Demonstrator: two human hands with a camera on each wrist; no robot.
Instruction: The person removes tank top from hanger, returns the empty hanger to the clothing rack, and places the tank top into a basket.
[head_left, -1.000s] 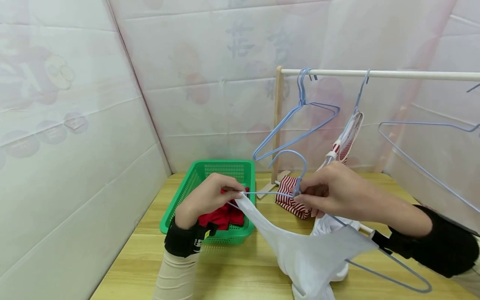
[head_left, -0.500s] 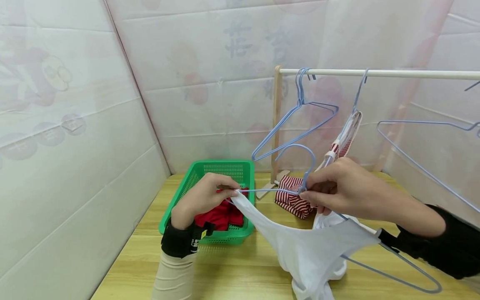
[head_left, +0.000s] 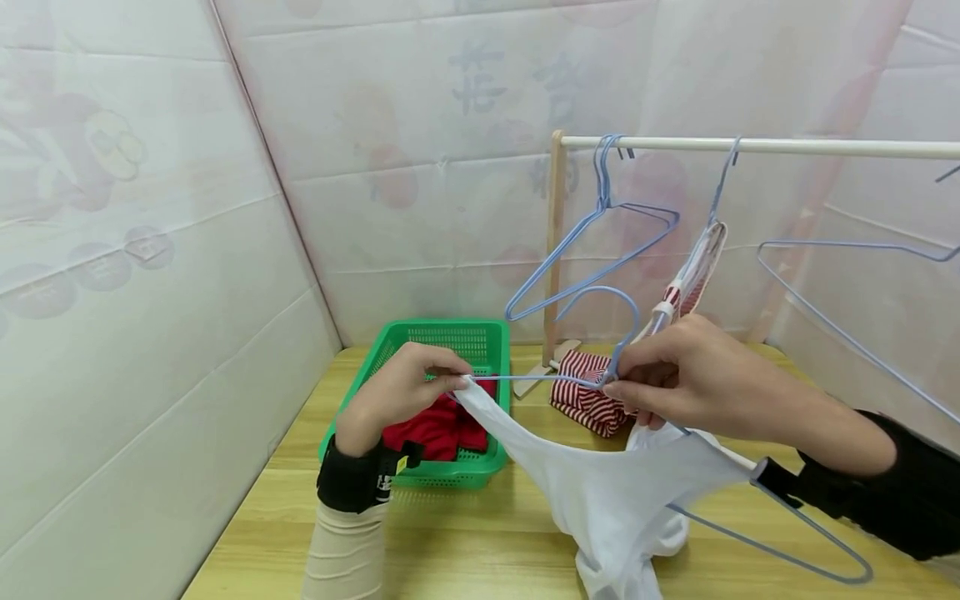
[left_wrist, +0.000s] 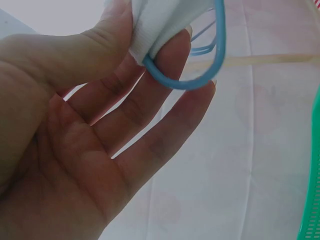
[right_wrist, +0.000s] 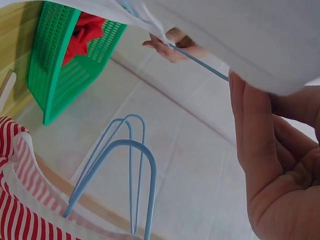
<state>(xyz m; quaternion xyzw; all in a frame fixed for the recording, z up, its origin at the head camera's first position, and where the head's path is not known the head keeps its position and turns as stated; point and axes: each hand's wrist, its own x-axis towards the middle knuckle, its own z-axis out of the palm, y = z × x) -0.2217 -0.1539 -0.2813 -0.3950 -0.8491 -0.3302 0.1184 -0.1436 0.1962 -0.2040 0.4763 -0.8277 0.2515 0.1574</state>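
Observation:
A blue wire hanger (head_left: 636, 321) is held up over the table, with a white garment (head_left: 600, 483) drooping from it. My left hand (head_left: 401, 392) pinches a narrow edge of the garment against the hanger's left end. In the left wrist view, white cloth (left_wrist: 159, 22) lies between thumb and fingers, and the rounded end of the hanger (left_wrist: 192, 84) rests by the fingertips. My right hand (head_left: 697, 371) grips the hanger just below its hook. The hanger's right corner sticks out past the cloth, bare. Part of the garment is hidden behind the right hand.
A green basket (head_left: 367, 375) with red cloth (head_left: 438, 433) stands at the back left of the wooden table (head_left: 450, 542). Behind the right hand, a white rail (head_left: 810, 148) carries several blue hangers (head_left: 551, 271), one bearing a red-and-white striped garment (head_left: 588, 408).
My right hand has shifted slightly right and up with the hanger's hook. My left hand has drifted a little left, still pinching the garment's edge, so the hands are farther apart.

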